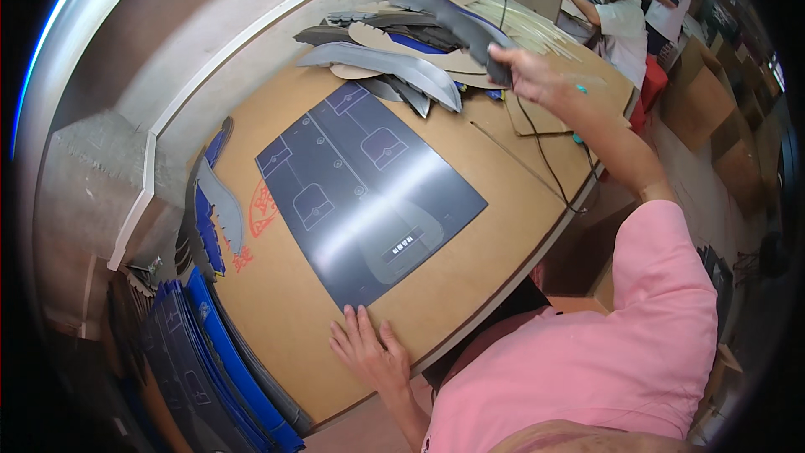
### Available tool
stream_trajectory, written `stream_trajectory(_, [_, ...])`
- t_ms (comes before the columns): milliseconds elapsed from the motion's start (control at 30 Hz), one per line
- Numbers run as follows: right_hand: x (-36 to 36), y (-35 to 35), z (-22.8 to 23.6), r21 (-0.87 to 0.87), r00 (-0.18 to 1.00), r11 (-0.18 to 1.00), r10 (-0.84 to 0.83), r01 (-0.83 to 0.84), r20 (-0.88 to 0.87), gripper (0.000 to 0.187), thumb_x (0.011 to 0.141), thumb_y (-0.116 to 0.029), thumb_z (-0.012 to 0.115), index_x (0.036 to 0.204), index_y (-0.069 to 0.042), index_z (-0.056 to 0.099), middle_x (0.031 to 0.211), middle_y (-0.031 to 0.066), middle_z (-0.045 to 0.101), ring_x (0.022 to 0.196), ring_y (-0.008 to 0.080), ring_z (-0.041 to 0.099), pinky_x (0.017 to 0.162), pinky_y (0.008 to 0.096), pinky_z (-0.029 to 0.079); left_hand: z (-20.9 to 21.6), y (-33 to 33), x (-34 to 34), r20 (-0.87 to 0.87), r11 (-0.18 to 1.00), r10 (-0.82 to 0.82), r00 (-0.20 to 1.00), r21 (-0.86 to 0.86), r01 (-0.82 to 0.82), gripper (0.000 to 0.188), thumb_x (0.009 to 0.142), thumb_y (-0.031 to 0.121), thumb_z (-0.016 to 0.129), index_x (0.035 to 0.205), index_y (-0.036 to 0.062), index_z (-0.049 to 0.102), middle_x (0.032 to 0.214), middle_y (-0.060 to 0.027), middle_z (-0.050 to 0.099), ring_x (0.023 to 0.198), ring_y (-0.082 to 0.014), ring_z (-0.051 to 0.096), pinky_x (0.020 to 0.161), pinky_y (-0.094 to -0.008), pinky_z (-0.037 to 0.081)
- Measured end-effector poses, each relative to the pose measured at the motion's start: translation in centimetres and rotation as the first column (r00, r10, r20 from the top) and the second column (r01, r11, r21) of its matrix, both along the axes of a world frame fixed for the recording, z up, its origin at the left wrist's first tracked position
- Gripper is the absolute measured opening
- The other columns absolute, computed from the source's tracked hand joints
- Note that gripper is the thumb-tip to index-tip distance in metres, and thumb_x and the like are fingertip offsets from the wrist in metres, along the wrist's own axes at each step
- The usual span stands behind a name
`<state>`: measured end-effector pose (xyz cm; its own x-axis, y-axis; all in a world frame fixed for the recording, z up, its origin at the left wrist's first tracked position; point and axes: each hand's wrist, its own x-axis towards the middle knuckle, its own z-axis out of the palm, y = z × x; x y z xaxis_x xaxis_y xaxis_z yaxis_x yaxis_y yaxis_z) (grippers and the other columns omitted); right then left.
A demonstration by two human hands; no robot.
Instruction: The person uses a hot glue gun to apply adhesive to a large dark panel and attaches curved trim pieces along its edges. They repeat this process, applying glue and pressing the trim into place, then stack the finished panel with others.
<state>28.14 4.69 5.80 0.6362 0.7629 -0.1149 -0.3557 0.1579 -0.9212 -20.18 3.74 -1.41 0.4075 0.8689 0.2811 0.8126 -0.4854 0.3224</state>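
A dark grey printed sheet with pale pocket outlines, dots and a small label lies flat on the brown table. My left hand rests at its near corner, fingers stretched out, the fingertips touching the sheet's edge. Raised over the far side of the table, my right hand grips one end of a long, curved grey strip. The strip's far end is smeared by motion. Below it is a pile of curved cut pieces in grey, blue, black and tan.
Upright blue and dark sheets stand along the table's left edge. Grey and blue curved offcuts lie at the left. A black cable hangs over the right side. Beyond the table, a person in white sits near cardboard boxes.
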Motion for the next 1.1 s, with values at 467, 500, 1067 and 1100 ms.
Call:
stream_trajectory(467, [-3.7, 0.9, -0.1, -0.291, 0.128, 0.921, 0.266, 0.26, 0.955, 0.027, 0.079, -0.025, 0.06, 0.09, -0.002, 0.068, 0.086, 0.0169, 0.067, 0.084, 0.0327, 0.064, 0.077, 0.0409, 0.049, -0.4, -0.5, 0.4, 0.015, 0.993, 0.033, 0.999, 0.111, -0.035, 0.033, 0.084, 0.017, 0.06, 0.114, 0.0047, 0.063, 0.125, -0.0121, 0.058, 0.118, -0.0454, 0.045, 0.102, -0.0544, 0.028])
stream_trajectory(500, [-3.4, 2.4, -0.7, -0.227, 0.064, 0.945, 0.218, 0.237, 0.974, 0.027, 0.08, -0.025, 0.06, 0.09, -0.003, 0.069, 0.086, 0.017, 0.068, 0.086, 0.0327, 0.065, 0.077, 0.041, 0.05, -0.4, -0.5, 0.5, 0.012, 0.993, 0.035, 0.999, 0.114, -0.036, 0.032, 0.084, 0.017, 0.06, 0.114, 0.0047, 0.064, 0.124, -0.0121, 0.058, 0.118, -0.0453, 0.045, 0.102, -0.0541, 0.029])
stream_trajectory(1067, [1.6, 12.9, -0.9, -0.624, 0.469, 0.763, 0.495, 0.168, 0.732, 0.02, 0.071, -0.017, 0.07, 0.077, 0.001, 0.067, 0.062, 0.0093, 0.065, 0.046, 0.0198, 0.061, 0.045, 0.0326, 0.054, -0.7, -1.1, 1.0, 0.043, 0.986, 0.062, 0.997, 0.152, -0.068, 0.026, 0.086, 0.013, 0.058, 0.109, 0.0017, 0.065, 0.117, -0.0166, 0.061, 0.115, -0.0418, 0.048, 0.101, -0.0483, 0.033])
stream_trajectory(1100, [1.6, 13.3, -0.5, -0.662, 0.484, 0.731, 0.524, 0.166, 0.701, 0.021, 0.07, -0.016, 0.068, 0.076, 0.004, 0.066, 0.066, 0.0099, 0.065, 0.05, 0.0201, 0.062, 0.046, 0.0334, 0.055, -0.6, -1.0, 1.0, 0.044, 0.986, 0.055, 0.998, 0.156, -0.061, 0.026, 0.086, 0.013, 0.059, 0.109, 0.0016, 0.065, 0.116, -0.0168, 0.061, 0.114, -0.0414, 0.049, 0.1, -0.048, 0.034])
